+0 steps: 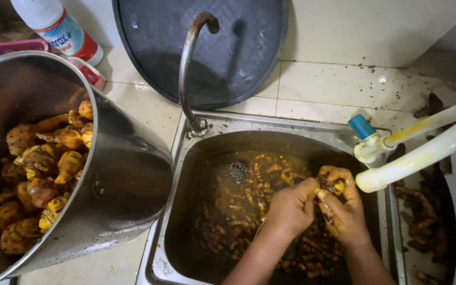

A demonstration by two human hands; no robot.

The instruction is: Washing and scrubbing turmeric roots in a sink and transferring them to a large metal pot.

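My left hand [291, 208] and my right hand [344, 208] meet over a steel sink [186, 174] of brown water with several turmeric roots [244, 195] lying in it. Both hands close around one muddy turmeric piece [336, 184], its yellow flesh showing between the fingers. A yellowish hose end [376, 180] hangs right next to the held piece. To the left, a large steel pot [117, 174] holds several cleaned, orange-yellow turmeric roots [43, 163].
A curved rusty tap [188, 68] rises behind the sink. A dark round lid [228, 47] leans on the tiled wall. A white bottle [59, 26] stands at the back left. Dark root scraps [423, 216] lie on the right counter beside a blue-capped valve [362, 129].
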